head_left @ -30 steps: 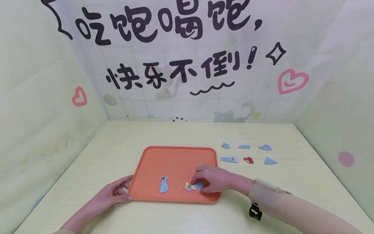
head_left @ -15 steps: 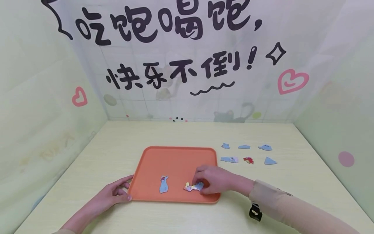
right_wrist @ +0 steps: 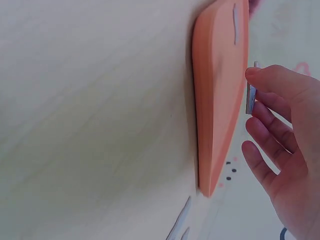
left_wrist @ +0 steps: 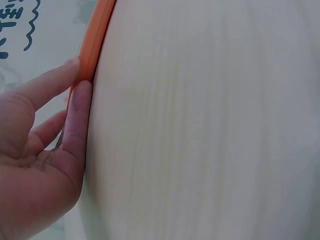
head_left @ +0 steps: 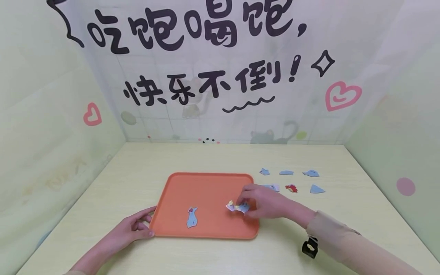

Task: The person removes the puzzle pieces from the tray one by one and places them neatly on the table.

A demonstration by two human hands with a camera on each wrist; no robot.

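In the head view, my right hand (head_left: 266, 200) pinches a flat, irregular cut-out piece (head_left: 243, 207) printed in blue, yellow and pink, over the right side of the orange tray (head_left: 206, 191). The right wrist view shows this piece (right_wrist: 251, 95) edge-on between thumb and fingers, held above the tray; the fingers hide part of it. A second, tall blue piece (head_left: 192, 217) with a red mark lies on the tray, left of its middle. My left hand (head_left: 132, 227) holds the tray at its front left corner, with thumb and fingers on the rim (left_wrist: 95, 37).
Several more pieces lie in two rows on the table behind the right hand, including a red one (head_left: 291, 188) and a blue triangular one (head_left: 317, 189). The right hand partly covers one piece (head_left: 273, 187). A printed backdrop (head_left: 206, 126) stands behind the table.
My right hand has lifted the cut-out piece and carried it right and slightly back from the tray's front right area. The left hand stays at the tray's corner.
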